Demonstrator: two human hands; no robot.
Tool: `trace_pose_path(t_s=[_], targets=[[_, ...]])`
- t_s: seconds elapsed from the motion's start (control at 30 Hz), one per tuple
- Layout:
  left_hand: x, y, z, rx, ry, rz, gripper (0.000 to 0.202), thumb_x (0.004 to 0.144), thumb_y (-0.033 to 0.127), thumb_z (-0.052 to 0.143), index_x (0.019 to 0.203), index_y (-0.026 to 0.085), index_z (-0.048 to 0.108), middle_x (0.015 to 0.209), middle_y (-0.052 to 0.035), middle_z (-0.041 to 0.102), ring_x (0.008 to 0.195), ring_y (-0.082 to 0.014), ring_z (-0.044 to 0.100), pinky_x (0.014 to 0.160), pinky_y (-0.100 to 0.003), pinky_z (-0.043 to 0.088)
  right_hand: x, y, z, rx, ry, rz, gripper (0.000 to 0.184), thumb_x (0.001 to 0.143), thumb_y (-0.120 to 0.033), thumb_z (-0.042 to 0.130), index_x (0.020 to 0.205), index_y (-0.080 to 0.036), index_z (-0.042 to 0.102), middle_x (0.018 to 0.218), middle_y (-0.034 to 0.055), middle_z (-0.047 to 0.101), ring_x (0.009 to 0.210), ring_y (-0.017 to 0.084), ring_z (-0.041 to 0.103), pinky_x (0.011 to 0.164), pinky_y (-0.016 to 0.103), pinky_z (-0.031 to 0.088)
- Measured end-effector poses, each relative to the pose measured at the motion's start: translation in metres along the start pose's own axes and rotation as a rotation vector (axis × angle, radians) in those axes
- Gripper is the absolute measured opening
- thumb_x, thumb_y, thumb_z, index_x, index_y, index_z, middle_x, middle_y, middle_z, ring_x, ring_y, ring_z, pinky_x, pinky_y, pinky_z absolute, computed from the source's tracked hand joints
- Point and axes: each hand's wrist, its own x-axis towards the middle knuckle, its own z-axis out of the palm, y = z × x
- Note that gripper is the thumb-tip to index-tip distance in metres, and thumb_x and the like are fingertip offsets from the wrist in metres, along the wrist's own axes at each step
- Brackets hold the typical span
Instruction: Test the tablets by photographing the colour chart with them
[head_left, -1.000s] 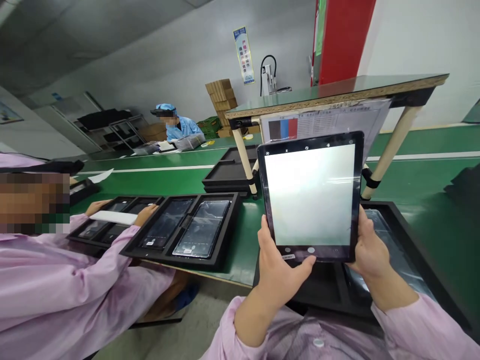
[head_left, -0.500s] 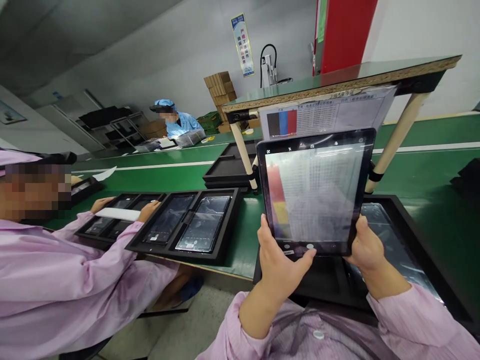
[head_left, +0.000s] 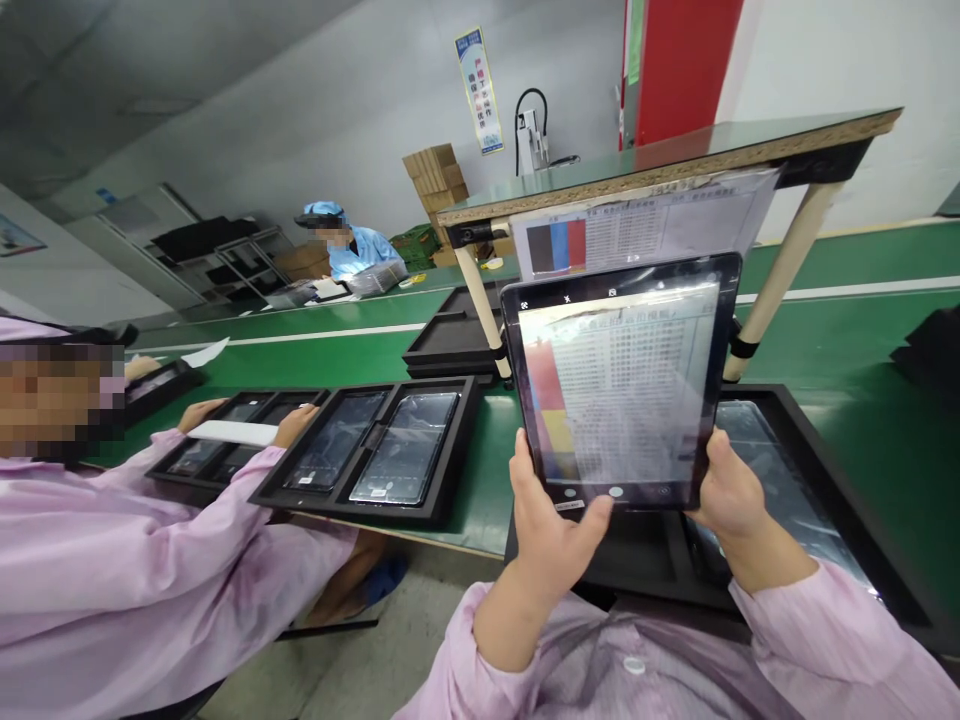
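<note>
I hold a black tablet [head_left: 619,380] upright in front of me with both hands. My left hand [head_left: 546,525] grips its lower left corner, thumb on the bottom bezel. My right hand [head_left: 730,493] grips its lower right edge. The lit screen shows a camera picture of the printed chart [head_left: 645,230] with colour bars that hangs from the raised shelf [head_left: 675,165] behind it. Below the tablet lies a black foam tray [head_left: 832,480] with another tablet in its right pocket.
A person in a pink coat sits at my left, hands on a black tray [head_left: 375,455] of wrapped tablets. More black trays [head_left: 450,345] are stacked on the green bench [head_left: 315,345]. A worker in blue sits far back, near cardboard boxes [head_left: 435,175].
The tablet screen went from blank white to showing the chart's colour bars and table. The tablet shifted slightly left and lower in view.
</note>
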Motion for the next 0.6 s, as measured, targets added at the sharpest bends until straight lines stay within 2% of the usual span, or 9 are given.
trace_pose_path(t_s=[0.1,0.17,0.23,0.3,0.37,0.4,0.5,0.6], targets=[[0.012,-0.005,-0.012,-0.452,-0.033,-0.182,0.061,0.093,0.056,0.059,0.143,0.023,0.052,0.136,-0.0145,0.064,0.126,-0.0276,0.062,0.109,-0.042,0.047,-0.006,-0.002,0.001,-0.035,0.003,-0.011,0.056,0.083,-0.074,0.065,0.108,-0.025,0.074,0.109,0.0083,0.074,0.120,0.032,0.063,0.107,0.050,0.052],[0.021,-0.007,-0.019,-0.705,-0.060,-0.376,0.049,0.090,0.057,0.064,0.131,0.030,0.065,0.128,-0.0069,0.071,0.115,-0.0224,0.068,0.104,-0.036,0.051,-0.011,-0.003,0.003,-0.079,-0.008,-0.022,0.057,0.087,-0.073,0.061,0.114,-0.024,0.073,0.116,0.0087,0.072,0.128,0.031,0.058,0.112,0.050,0.047],[0.028,-0.008,-0.025,-0.871,-0.105,-0.525,0.044,0.084,0.054,0.074,0.124,0.037,0.070,0.124,-0.0011,0.074,0.110,-0.0193,0.071,0.101,-0.032,0.053,-0.017,-0.007,0.006,-0.162,-0.027,-0.076,0.058,0.093,-0.070,0.054,0.129,-0.026,0.067,0.135,0.0067,0.063,0.140,0.029,0.046,0.119,0.048,0.039],[0.031,-0.009,-0.027,-0.963,-0.129,-0.603,0.044,0.080,0.050,0.079,0.122,0.040,0.071,0.124,0.0013,0.075,0.110,-0.0188,0.072,0.101,-0.032,0.054,-0.020,-0.015,0.008,-0.260,-0.066,-0.167,0.060,0.100,-0.065,0.046,0.149,-0.031,0.050,0.154,0.0019,0.044,0.148,0.025,0.033,0.124,0.048,0.029],[0.030,-0.010,-0.027,-1.006,-0.134,-0.652,0.043,0.080,0.048,0.080,0.122,0.041,0.072,0.126,0.0011,0.074,0.112,-0.0207,0.072,0.102,-0.035,0.055,-0.019,-0.028,0.009,-0.342,-0.128,-0.242,0.061,0.104,-0.060,0.040,0.159,-0.035,0.030,0.161,-0.0012,0.031,0.150,0.024,0.028,0.126,0.049,0.022],[0.029,-0.010,-0.025,-1.018,-0.135,-0.673,0.042,0.080,0.048,0.080,0.121,0.041,0.072,0.126,0.0012,0.074,0.111,-0.0215,0.072,0.101,-0.037,0.056,-0.018,-0.035,0.009,-0.386,-0.161,-0.270,0.061,0.105,-0.058,0.038,0.160,-0.036,0.025,0.162,-0.0020,0.029,0.150,0.024,0.029,0.127,0.049,0.021],[0.022,-0.011,-0.022,-1.037,-0.147,-0.723,0.038,0.078,0.047,0.081,0.116,0.043,0.075,0.122,0.0020,0.076,0.107,-0.0219,0.074,0.099,-0.038,0.058,-0.012,-0.056,0.007,-0.563,-0.187,-0.375,0.059,0.106,-0.054,0.037,0.160,-0.036,0.024,0.162,-0.0038,0.028,0.151,0.023,0.026,0.126,0.046,0.023],[0.015,-0.014,-0.021,-1.044,-0.182,-0.753,0.040,0.078,0.048,0.082,0.117,0.041,0.075,0.121,0.0003,0.077,0.107,-0.0214,0.074,0.102,-0.039,0.056,-0.008,-0.066,0.004,-0.738,-0.098,-0.440,0.065,0.103,-0.059,0.042,0.159,-0.029,0.032,0.160,-0.0010,0.033,0.151,0.027,0.026,0.123,0.045,0.030]])
